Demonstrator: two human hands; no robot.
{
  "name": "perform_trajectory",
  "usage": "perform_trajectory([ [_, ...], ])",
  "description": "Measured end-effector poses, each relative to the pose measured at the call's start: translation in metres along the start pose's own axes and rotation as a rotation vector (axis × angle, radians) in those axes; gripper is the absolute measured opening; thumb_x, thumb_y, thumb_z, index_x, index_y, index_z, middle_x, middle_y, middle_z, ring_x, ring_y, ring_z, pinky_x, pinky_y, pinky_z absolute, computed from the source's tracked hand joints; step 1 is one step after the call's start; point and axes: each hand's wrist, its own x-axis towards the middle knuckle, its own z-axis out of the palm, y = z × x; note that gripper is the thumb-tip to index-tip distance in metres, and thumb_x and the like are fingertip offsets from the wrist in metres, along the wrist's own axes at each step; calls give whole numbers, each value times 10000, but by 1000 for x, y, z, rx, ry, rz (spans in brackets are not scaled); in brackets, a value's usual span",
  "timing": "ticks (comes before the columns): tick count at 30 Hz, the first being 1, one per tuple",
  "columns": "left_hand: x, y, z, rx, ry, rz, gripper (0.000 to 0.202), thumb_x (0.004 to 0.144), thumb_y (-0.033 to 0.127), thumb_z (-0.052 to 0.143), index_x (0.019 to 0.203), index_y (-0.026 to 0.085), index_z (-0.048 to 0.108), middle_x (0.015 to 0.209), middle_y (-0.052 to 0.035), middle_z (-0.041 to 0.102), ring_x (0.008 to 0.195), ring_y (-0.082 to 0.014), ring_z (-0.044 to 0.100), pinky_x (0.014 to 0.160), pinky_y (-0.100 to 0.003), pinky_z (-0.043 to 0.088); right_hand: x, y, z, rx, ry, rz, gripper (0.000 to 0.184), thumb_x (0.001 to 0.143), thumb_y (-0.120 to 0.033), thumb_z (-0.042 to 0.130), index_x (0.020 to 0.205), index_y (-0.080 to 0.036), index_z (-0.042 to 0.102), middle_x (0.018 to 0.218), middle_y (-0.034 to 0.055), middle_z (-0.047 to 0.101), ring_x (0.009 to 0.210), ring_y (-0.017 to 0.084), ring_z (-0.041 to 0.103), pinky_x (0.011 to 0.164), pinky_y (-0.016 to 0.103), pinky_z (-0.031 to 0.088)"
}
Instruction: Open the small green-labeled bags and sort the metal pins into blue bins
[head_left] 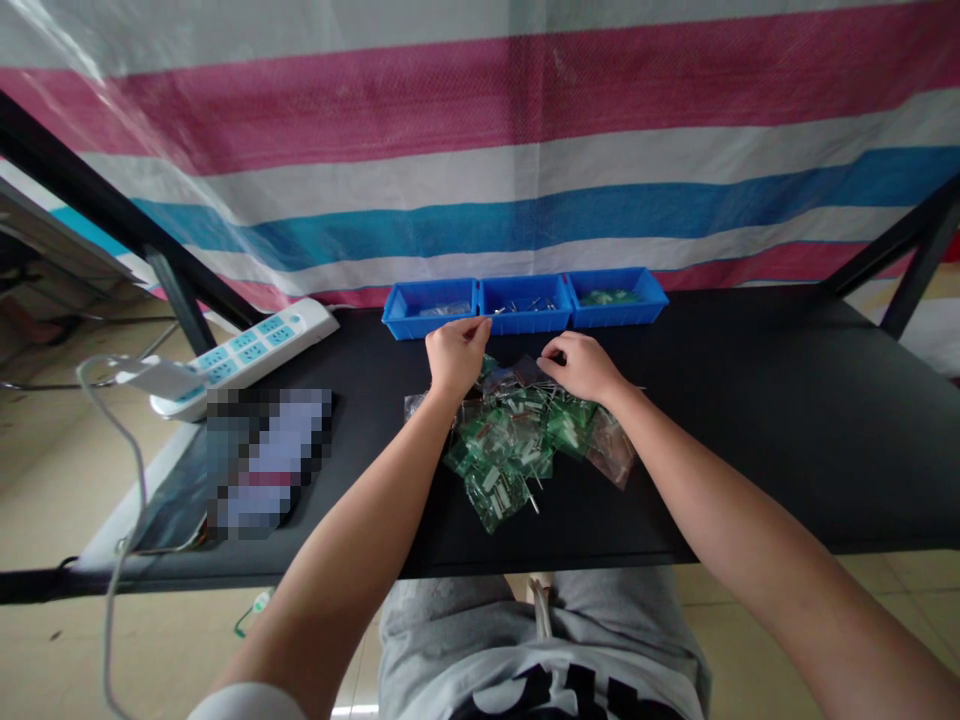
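Note:
A heap of small clear bags (pixel 517 440) with green and metal parts lies on the black table (pixel 750 430) in front of me. My left hand (pixel 454 355) is curled at the heap's far left edge, fingers pinched near the blue bins. My right hand (pixel 581 365) is closed over the heap's far right, its fingertips pinching a small dark bag (pixel 529 371). Three blue bins stand in a row behind the hands: the left bin (pixel 430 303), the middle bin (pixel 525 299) and the right bin (pixel 615 295), each with a few small parts inside.
A white power strip (pixel 247 350) with a cable lies at the table's left rear. A blurred flat object (pixel 262 460) lies at the left front. A striped tarp (pixel 480 150) hangs behind the table. Black frame bars (pixel 911 255) slant at both sides.

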Motion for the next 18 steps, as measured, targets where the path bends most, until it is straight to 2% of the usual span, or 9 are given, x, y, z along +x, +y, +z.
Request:
perform_trajectory([
  [3, 4, 0, 3, 38, 45, -47, 257, 833, 377, 606, 871, 198, 787, 768, -18, 759, 696, -180, 671, 707, -268, 477, -1, -2, 1, -45, -16, -18, 131, 817, -288, 632, 815, -182, 708, 916, 79, 685, 891, 224, 634, 803, 323, 463],
  [7, 5, -4, 7, 65, 36, -68, 283, 834, 426, 607, 866, 204, 778, 748, -19, 750, 688, -179, 660, 699, -272, 458, -1, -1, 2, -54, -33, -21, 142, 821, -297, 631, 840, -180, 711, 937, 84, 673, 904, 229, 632, 824, 334, 464],
  [14, 6, -6, 4, 95, 16, -116, 376, 775, 547, 638, 703, 186, 715, 680, -40, 713, 644, -190, 616, 679, -305, 453, 0, 5, 3, 19, -19, -58, 131, 829, -269, 619, 798, -183, 713, 883, 81, 673, 844, 214, 624, 781, 327, 459],
  [16, 5, -4, 2, 106, -22, -91, 345, 781, 519, 634, 707, 191, 710, 691, -37, 714, 644, -187, 616, 664, -298, 452, 2, 8, 2, 74, -9, -60, 150, 841, -211, 578, 781, -181, 712, 857, 74, 675, 806, 195, 621, 756, 312, 459],
  [18, 2, -2, 0, 134, -123, -53, 291, 792, 466, 627, 744, 194, 719, 709, -36, 718, 652, -188, 622, 655, -296, 454, 4, 12, 2, 119, -1, -45, 173, 835, -155, 552, 785, -179, 716, 858, 70, 683, 782, 182, 618, 738, 301, 459],
])
